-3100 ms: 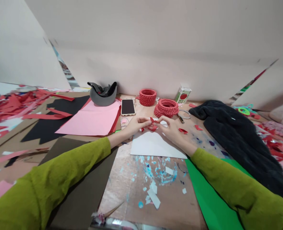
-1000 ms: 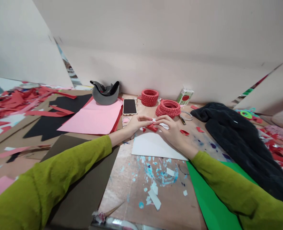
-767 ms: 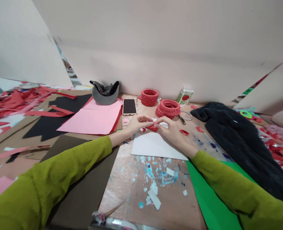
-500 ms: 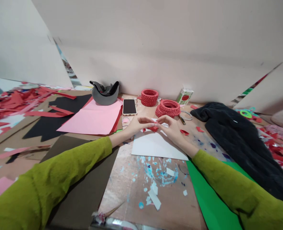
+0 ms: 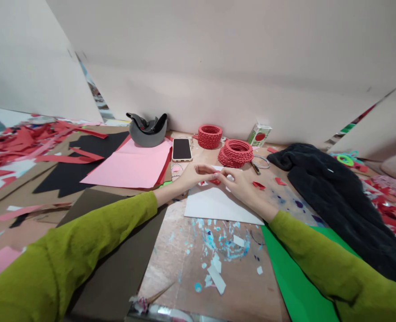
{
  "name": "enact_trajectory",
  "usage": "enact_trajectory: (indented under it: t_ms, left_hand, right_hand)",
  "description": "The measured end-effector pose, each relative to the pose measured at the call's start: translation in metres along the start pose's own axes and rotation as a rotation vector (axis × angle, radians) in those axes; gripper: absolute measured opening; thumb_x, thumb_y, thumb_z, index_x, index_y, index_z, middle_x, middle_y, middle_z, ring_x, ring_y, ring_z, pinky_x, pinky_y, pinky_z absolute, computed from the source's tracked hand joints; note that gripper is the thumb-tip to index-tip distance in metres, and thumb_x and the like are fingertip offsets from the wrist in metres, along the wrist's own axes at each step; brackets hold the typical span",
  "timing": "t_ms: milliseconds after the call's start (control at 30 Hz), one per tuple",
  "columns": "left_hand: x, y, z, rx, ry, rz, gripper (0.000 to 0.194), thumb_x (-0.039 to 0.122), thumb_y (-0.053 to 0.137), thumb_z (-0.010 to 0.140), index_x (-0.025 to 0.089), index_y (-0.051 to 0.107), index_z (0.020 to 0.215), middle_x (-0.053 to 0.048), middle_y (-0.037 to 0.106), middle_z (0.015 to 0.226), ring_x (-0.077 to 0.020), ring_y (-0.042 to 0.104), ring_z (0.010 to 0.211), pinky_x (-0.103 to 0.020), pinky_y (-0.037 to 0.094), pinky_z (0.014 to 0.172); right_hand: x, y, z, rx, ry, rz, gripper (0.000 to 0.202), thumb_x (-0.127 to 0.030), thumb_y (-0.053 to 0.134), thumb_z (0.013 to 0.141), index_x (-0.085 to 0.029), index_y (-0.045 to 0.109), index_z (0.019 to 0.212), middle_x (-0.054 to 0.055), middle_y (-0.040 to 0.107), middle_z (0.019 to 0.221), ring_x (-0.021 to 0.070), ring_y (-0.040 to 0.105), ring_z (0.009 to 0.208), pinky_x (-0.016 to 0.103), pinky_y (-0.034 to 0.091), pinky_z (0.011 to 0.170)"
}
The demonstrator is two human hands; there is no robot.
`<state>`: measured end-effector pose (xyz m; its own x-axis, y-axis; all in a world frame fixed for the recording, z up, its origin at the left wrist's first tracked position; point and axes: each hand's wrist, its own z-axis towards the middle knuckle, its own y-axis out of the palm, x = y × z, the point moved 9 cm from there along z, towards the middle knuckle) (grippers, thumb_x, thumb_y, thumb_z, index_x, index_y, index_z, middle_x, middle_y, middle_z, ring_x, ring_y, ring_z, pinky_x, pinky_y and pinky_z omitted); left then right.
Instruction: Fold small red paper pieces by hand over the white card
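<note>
My left hand (image 5: 194, 175) and my right hand (image 5: 234, 182) meet at the fingertips above a white sheet (image 5: 214, 205). Pinched between them is a small folded piece of red paper (image 5: 215, 180), partly covered by the fingers. Just beyond my hands stand two rings built of zigzag red folded paper, one nearer ring (image 5: 235, 153) and one farther ring (image 5: 210, 136). Small red paper pieces (image 5: 259, 185) lie to the right of my right hand.
A phone (image 5: 182, 150), a grey cap (image 5: 148, 130) and a pink sheet (image 5: 131, 163) lie to the left. On the right are a small carton (image 5: 259, 135), a dark garment (image 5: 332, 192) and green paper (image 5: 295, 268). White scraps (image 5: 216, 277) lie in front.
My right hand's fingers have lowered and drawn in against the red paper. My left hand stays nearly in place, and the other things lie as before.
</note>
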<state>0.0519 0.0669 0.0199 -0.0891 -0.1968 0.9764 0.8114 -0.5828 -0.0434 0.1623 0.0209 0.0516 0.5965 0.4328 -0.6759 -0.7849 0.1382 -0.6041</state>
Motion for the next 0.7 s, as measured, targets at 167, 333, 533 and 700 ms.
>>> enact_trajectory:
  t_ms: [167, 333, 533, 700]
  left_hand:
    - [0.007, 0.003, 0.0, -0.014, 0.05, 0.023, 0.031, 0.034, 0.078, 0.066, 0.012, 0.072, 0.087, -0.009, 0.073, 0.09, -0.0175, 0.068, 0.083, -0.028, 0.053, 0.077]
    - [0.006, 0.003, -0.002, -0.011, 0.035, -0.039, 0.029, 0.033, 0.077, 0.068, 0.012, 0.069, 0.088, -0.009, 0.073, 0.088, -0.0179, 0.069, 0.082, -0.029, 0.053, 0.076]
    - [0.002, -0.01, 0.002, 0.094, 0.016, 0.022, 0.03, 0.033, 0.078, 0.065, 0.011, 0.067, 0.081, -0.007, 0.07, 0.078, -0.015, 0.065, 0.069, -0.025, 0.05, 0.062]
    - [0.005, -0.011, 0.002, 0.104, 0.048, -0.006, 0.03, 0.03, 0.078, 0.065, 0.013, 0.061, 0.083, -0.005, 0.068, 0.08, -0.0144, 0.065, 0.074, -0.026, 0.051, 0.068]
  right_hand:
    - [-0.009, -0.002, -0.001, 0.014, -0.07, -0.106, 0.033, -0.036, 0.05, 0.088, -0.018, 0.056, 0.06, 0.001, 0.057, 0.06, 0.0143, 0.048, 0.06, 0.027, 0.034, 0.059]
    - [-0.003, -0.004, 0.0, 0.031, -0.046, -0.035, 0.035, -0.039, 0.045, 0.091, -0.018, 0.056, 0.065, 0.001, 0.058, 0.064, 0.0148, 0.049, 0.062, 0.027, 0.035, 0.059]
    - [-0.003, 0.004, 0.0, -0.03, -0.071, 0.027, 0.028, -0.042, 0.056, 0.085, -0.018, 0.062, 0.072, 0.002, 0.064, 0.07, 0.0156, 0.055, 0.065, 0.027, 0.04, 0.062]
    - [-0.001, -0.008, 0.0, 0.094, -0.022, 0.091, 0.022, -0.036, 0.058, 0.083, -0.018, 0.061, 0.071, 0.003, 0.065, 0.071, 0.0164, 0.057, 0.068, 0.028, 0.043, 0.065]
